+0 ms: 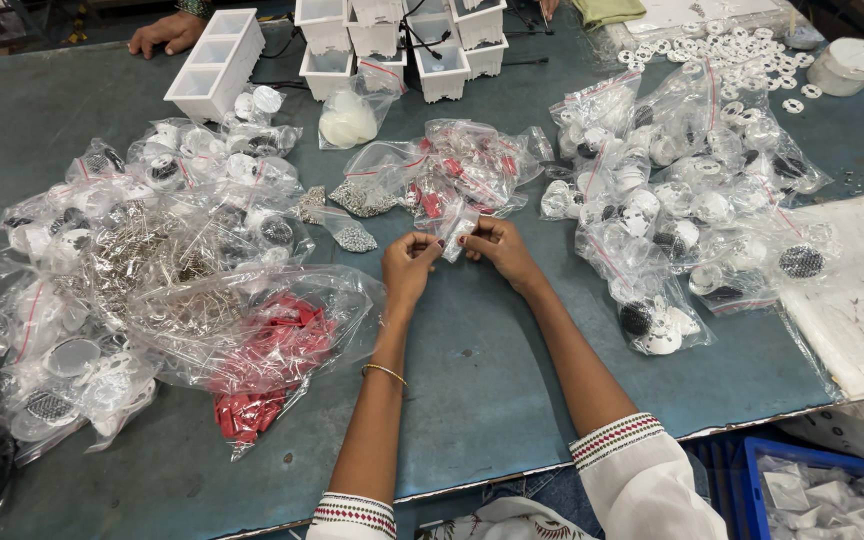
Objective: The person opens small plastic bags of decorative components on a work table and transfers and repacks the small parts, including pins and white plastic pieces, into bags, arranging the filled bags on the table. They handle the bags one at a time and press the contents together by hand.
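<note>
Small clear bag (455, 232) sat at the frame's centre, pinched between your left hand (408, 266) and right hand (497, 247), both closed on it above the blue-green table (482, 380), near red-filled bags (262, 350).

Bare worktop (482, 370) noted betw. forearms and toward near edge; passage unobstructed there. Left approach blocked by heaped bags, incl. red-parts bag (267, 350). Right blocked by bagged white parts (672, 210). Far side closed off by white trays (402, 45).
</note>
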Action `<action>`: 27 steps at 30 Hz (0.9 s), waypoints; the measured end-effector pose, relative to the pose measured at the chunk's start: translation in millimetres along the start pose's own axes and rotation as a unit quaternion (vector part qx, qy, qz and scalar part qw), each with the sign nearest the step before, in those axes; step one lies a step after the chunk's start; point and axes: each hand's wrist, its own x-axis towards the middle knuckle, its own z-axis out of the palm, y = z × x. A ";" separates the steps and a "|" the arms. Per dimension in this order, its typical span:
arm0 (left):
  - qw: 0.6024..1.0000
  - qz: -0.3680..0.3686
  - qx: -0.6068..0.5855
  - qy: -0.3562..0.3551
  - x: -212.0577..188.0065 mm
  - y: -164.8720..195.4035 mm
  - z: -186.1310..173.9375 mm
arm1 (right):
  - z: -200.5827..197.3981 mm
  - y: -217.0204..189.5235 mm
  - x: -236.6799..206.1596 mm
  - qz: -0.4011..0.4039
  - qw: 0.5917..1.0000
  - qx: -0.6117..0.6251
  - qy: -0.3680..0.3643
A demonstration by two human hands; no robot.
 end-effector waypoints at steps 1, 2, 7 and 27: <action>1.000 -0.001 0.001 -0.001 0.1 -0.2 0.0 | -0.2 -0.2 0.4 -0.001 1.000 -0.002 -0.001; 1.000 -0.002 0.002 -0.001 0.1 -0.4 -0.1 | -0.4 -0.4 0.7 -0.003 1.000 -0.004 -0.002; 1.000 0.005 -0.004 -0.020 0.7 -1.7 -0.4 | -1.3 0.0 0.7 -0.005 1.000 -0.006 -0.005; 0.999 0.007 -0.011 -0.029 -1.2 -2.5 2.8 | 1.1 -0.4 2.7 0.001 1.000 -0.016 -0.021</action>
